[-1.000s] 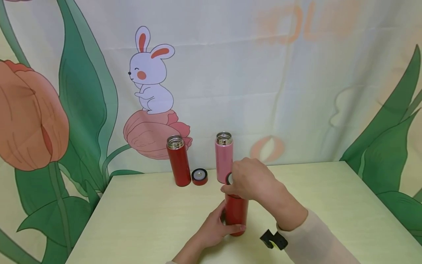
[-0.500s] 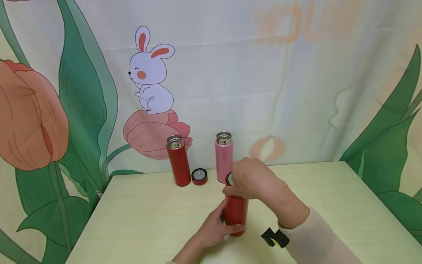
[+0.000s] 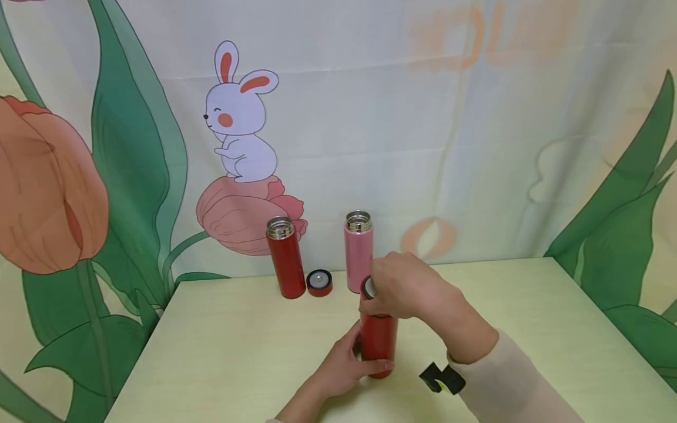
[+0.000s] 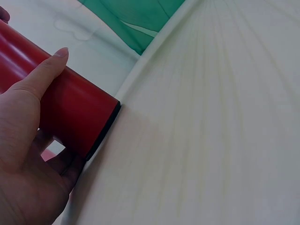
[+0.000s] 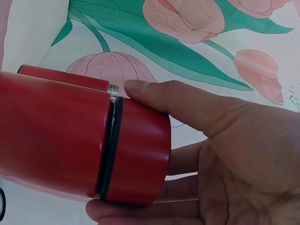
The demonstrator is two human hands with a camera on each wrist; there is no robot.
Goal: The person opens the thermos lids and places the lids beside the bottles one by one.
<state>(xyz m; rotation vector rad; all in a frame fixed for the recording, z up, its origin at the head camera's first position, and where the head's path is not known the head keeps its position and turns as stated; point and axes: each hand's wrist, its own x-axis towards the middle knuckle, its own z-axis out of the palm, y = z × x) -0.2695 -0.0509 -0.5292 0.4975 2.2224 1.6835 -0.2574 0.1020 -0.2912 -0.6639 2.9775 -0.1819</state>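
A red thermos point(image 3: 378, 341) stands upright on the table in front of the others. My left hand point(image 3: 338, 365) grips its lower body, with the thumb across the front in the left wrist view. My right hand point(image 3: 404, 285) holds the thermos's red cap point(image 5: 143, 152), thumb on one side and fingers on the other. The cap sits at the top of the body, with a black ring point(image 5: 110, 145) showing between the two. Partly hidden behind the right hand in the head view is a dark-rimmed round piece with a pale inside point(image 3: 370, 286).
Farther back stand a second red thermos point(image 3: 285, 264) and a pink thermos point(image 3: 358, 252), both uncapped with steel necks showing. A red cap point(image 3: 319, 283) lies inside-up between them. A printed cloth point(image 3: 328, 129) hangs behind the pale table point(image 3: 222, 341).
The right hand has turned slightly at the cap, its thumb shifting a little to the right. The left hand and the thermos keep their place.
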